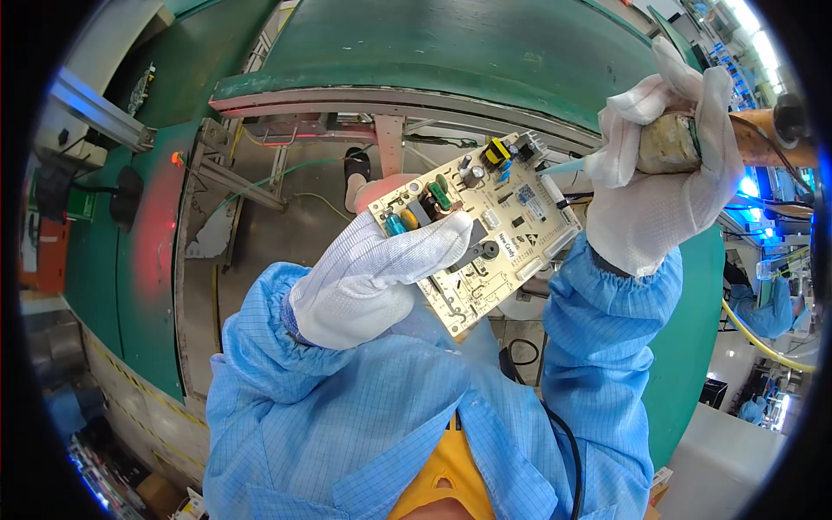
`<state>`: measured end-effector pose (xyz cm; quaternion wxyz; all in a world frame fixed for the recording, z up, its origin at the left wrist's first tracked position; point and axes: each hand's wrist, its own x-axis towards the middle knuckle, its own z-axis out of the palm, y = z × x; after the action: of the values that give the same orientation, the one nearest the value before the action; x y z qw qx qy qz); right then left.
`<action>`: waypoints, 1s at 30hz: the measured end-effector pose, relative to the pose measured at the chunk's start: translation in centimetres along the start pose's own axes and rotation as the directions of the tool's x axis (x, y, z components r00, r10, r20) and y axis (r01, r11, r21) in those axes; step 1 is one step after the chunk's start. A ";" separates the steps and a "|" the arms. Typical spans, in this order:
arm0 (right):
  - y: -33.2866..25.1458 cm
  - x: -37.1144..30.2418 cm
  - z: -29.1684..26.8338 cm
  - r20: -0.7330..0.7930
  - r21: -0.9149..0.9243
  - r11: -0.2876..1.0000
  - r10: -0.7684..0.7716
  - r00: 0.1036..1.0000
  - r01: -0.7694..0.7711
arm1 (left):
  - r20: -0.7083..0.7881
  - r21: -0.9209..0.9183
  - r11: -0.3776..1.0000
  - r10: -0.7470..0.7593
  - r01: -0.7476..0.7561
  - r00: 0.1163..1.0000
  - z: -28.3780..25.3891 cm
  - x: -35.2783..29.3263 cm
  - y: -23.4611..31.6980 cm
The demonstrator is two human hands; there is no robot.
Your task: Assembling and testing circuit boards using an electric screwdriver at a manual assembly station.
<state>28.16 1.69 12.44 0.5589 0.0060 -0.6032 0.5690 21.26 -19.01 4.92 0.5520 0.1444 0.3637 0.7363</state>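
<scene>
My left hand [373, 273], in a white glove, grips a cream printed circuit board [516, 276] by its left side, thumb lying over the top face. The board is tilted in front of my chest and carries coils, capacitors, a yellow transformer [496, 153] and white connectors. On the right, my right hand [650, 199], also gloved, is wrapped around a brown tube-shaped dispenser [672, 146] with worn wrapping. Its pale blue tapered nozzle [568, 166] points left, with the tip at the board's upper right edge by a white connector. Whether the tip touches the board I cannot tell.
A green conveyor belt [459, 43] with a metal rail [338, 102] runs across the far side. Another green surface [143, 260] lies to the left, beside a dark lamp-like head [128, 198]. A black cable [568, 433] hangs along my right sleeve. A yellow hose [763, 345] is at right.
</scene>
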 end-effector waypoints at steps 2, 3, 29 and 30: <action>0.2 0.1 -0.2 0.005 0.024 1.000 0.001 1.000 -0.001 | -0.093 0.121 0.991 -0.036 0.048 0.995 0.5 -0.1 0.4; 0.2 0.2 -0.3 0.010 0.049 0.999 0.002 1.000 -0.002 | -0.141 0.180 0.981 -0.050 0.076 0.989 0.6 -0.1 0.5; -1.6 0.3 -1.1 0.228 -0.081 0.996 0.052 0.972 -0.034 | -0.136 -0.152 0.988 0.007 -0.028 0.991 -1.7 0.6 -0.3; -1.6 0.4 -1.2 0.227 -0.075 0.996 0.058 0.972 -0.042 | -0.155 -0.073 0.997 0.002 -0.014 0.988 -2.0 0.6 -0.3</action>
<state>29.83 2.15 13.46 0.4710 0.0367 -0.6831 0.5569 20.09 -19.14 3.21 0.5241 0.0679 0.3772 0.7606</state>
